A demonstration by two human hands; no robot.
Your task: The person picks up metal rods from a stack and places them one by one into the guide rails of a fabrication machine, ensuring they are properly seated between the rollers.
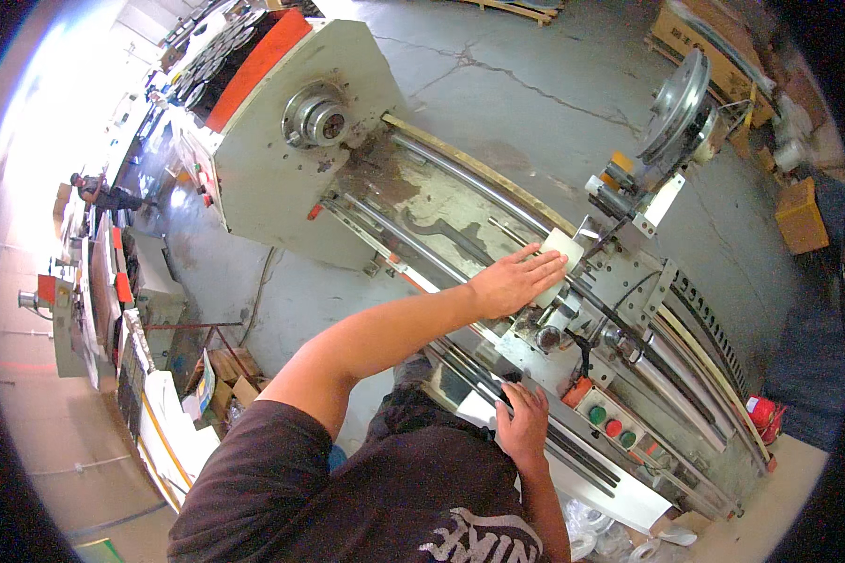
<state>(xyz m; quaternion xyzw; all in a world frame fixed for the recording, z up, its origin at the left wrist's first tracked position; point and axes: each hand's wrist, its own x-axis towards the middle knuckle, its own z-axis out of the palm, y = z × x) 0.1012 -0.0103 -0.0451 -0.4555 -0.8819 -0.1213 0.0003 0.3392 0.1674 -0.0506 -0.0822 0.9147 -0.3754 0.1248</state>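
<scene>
My left hand [521, 281] reaches across the machine with its fingers stretched out. Its palm and fingers lie against a pale, off-white block or roll [561, 251] on the machine's carriage [540, 328]. Lower down, close to my body, my right hand [523, 420] has its fingers curled at the dark rails [573, 450] along the front edge. Something small and black shows by its fingertips, but what the fingers hold is hidden. Steel shafts [422, 241] run from the carriage to the big cream headstock [310, 141] at the far left, which has a round metal chuck [317, 117].
A control box with green and red buttons [613, 428] sits right of my right hand. A large round metal disc [676, 105] stands at the far right. Cardboard boxes [802, 216] and a red object [766, 418] lie beyond. Another person [103, 193] is far left.
</scene>
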